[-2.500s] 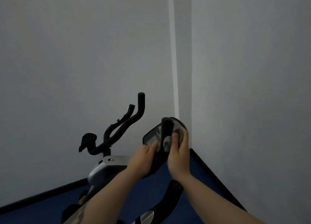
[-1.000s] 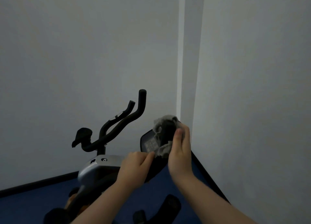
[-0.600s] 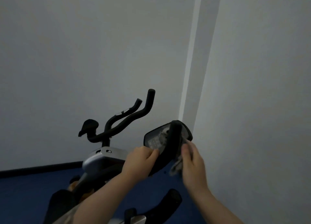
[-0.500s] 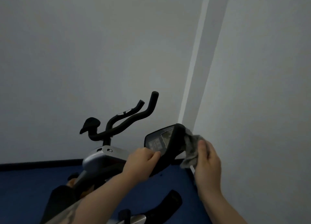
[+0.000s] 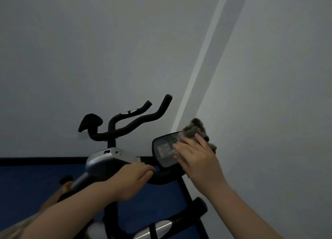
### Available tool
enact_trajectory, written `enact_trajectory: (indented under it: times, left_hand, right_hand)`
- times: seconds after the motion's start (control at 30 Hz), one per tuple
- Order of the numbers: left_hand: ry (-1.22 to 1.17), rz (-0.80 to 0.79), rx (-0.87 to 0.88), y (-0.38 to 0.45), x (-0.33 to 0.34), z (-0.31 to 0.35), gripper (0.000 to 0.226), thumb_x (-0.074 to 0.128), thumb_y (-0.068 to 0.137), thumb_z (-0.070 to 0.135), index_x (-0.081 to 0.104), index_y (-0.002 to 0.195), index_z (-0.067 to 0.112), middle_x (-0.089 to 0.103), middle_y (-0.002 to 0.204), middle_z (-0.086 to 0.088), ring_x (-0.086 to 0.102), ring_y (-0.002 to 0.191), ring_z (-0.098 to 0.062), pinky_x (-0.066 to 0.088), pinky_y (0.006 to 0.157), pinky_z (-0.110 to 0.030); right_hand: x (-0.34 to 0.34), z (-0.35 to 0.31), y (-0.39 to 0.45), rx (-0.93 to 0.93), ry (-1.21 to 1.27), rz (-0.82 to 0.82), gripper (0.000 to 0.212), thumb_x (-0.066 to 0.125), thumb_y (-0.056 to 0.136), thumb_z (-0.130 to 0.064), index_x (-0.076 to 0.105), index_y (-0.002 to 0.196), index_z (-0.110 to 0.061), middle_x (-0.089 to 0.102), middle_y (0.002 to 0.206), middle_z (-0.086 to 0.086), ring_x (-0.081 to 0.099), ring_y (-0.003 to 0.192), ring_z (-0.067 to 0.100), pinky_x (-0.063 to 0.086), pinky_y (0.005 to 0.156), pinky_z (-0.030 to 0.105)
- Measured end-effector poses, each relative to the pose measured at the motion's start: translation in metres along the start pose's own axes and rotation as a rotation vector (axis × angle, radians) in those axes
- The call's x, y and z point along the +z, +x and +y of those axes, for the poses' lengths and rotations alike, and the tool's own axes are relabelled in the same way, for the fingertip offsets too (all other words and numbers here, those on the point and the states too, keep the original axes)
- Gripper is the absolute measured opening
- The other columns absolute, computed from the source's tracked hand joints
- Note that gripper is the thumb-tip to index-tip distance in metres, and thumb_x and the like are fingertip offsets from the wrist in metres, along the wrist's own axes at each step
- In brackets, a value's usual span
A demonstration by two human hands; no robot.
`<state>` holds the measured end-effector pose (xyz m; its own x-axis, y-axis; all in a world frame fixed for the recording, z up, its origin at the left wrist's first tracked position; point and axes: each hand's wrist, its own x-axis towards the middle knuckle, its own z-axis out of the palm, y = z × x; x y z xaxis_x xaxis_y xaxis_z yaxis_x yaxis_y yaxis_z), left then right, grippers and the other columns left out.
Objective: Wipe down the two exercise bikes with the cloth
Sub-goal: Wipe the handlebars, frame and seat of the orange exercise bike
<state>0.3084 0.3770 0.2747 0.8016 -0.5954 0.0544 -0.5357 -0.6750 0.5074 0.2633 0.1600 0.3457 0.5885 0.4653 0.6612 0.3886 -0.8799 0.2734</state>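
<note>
Pressing cloth (image 5: 195,130) on console (image 5: 164,151), second bike (image 5: 109,156) stands just behind.

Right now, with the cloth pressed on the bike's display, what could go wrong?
The right hand rubs the grey cloth over the console, so its buttons might get pressed. The cloth bunches loosely above the fingers and could slip. The left hand grips the handlebar; leaning hard may rock the bike.

Single head view, tilted, facing room corner, close.
</note>
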Motion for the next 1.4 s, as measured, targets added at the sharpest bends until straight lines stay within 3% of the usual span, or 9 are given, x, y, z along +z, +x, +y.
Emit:
enact_trajectory:
  times: [0.13,0.33,0.47,0.67,0.83,0.9,1.03,1.2,1.4]
  left_hand:
    - [0.080,0.035,0.005,-0.012,0.004,-0.010,0.049,0.032,0.105,0.036,0.025,0.152,0.028,0.039,0.149,0.007,0.035,0.137,-0.012,0.026,0.113,-0.029]
    - [0.059,0.081,-0.003,-0.043,0.007,-0.032,0.063,0.038,0.103,0.024,0.004,0.156,0.027,0.011,0.163,0.009,0.012,0.148,-0.010,0.009,0.117,-0.020]
    - [0.008,0.128,-0.020,-0.054,0.002,-0.048,0.062,0.037,0.103,0.022,0.007,0.156,0.033,0.016,0.161,0.014,0.026,0.144,-0.009,0.023,0.116,-0.023]
    - [0.024,0.255,-0.089,-0.070,0.004,-0.059,0.053,0.035,0.104,0.027,0.020,0.154,0.031,0.033,0.155,0.014,0.043,0.133,-0.008,0.040,0.105,-0.026]
    - [0.047,0.395,-0.197,-0.088,0.008,-0.081,0.035,0.035,0.100,0.043,0.051,0.130,0.036,0.064,0.108,0.015,0.061,0.086,0.000,0.049,0.064,-0.016]
    - [-0.033,0.458,-0.232,-0.092,0.009,-0.081,0.031,0.036,0.096,0.044,0.063,0.109,0.035,0.062,0.083,0.017,0.056,0.068,0.001,0.037,0.049,-0.012]
    - [-0.084,0.517,-0.236,-0.093,0.009,-0.081,0.027,0.044,0.096,0.034,0.067,0.111,0.033,0.063,0.078,0.017,0.049,0.062,0.002,0.029,0.048,-0.009]
    - [-0.180,0.520,-0.210,-0.096,0.010,-0.087,0.029,0.051,0.094,0.026,0.067,0.117,0.029,0.069,0.084,0.013,0.049,0.067,0.004,0.029,0.052,-0.006]
    - [-0.171,0.548,-0.228,-0.098,0.011,-0.085,0.026,0.052,0.093,0.024,0.069,0.112,0.030,0.070,0.083,0.012,0.061,0.073,-0.003,0.026,0.055,-0.005]
  right_hand:
    - [0.012,-0.041,0.005,0.122,-0.005,-0.503,0.027,0.048,0.099,-0.038,0.069,0.105,-0.022,0.070,0.106,-0.003,0.061,0.107,0.015,0.018,0.113,0.026]
    - [0.012,-0.045,0.015,0.179,0.006,-0.772,0.036,0.040,0.100,-0.048,0.055,0.127,-0.031,0.060,0.130,-0.005,0.048,0.125,0.021,0.030,0.103,0.037]
    - [0.006,-0.051,-0.004,0.254,-0.226,-0.737,0.045,0.031,0.101,-0.050,0.043,0.140,-0.030,0.033,0.156,-0.001,0.014,0.149,0.017,-0.018,0.115,0.041]
    - [0.034,-0.131,0.013,0.621,0.011,-0.443,0.030,0.035,0.104,-0.029,0.063,0.102,-0.020,0.068,0.103,-0.002,0.058,0.101,0.018,0.035,0.103,0.034]
    - [0.028,-0.116,0.002,0.642,-0.214,-0.365,0.032,0.039,0.102,-0.030,0.069,0.110,-0.022,0.069,0.109,-0.004,0.057,0.117,0.021,0.018,0.117,0.045]
    - [0.044,-0.136,0.004,0.675,-0.183,-0.325,0.023,0.057,0.097,-0.019,0.071,0.113,-0.009,0.071,0.111,0.008,0.062,0.112,0.030,0.036,0.109,0.052]
    - [0.058,-0.156,0.017,0.595,0.050,-0.208,0.019,0.064,0.093,-0.015,0.073,0.109,-0.012,0.074,0.103,0.004,0.069,0.092,0.023,0.054,0.083,0.036]
    - [0.041,-0.119,-0.002,0.564,-0.173,-0.468,0.049,0.039,0.098,-0.052,0.055,0.136,-0.026,0.060,0.132,-0.005,0.042,0.133,0.025,0.014,0.116,0.043]
    - [0.069,-0.166,0.019,0.545,0.007,-0.253,0.018,0.068,0.090,-0.019,0.072,0.106,-0.011,0.073,0.097,0.004,0.068,0.091,0.024,0.053,0.088,0.040]
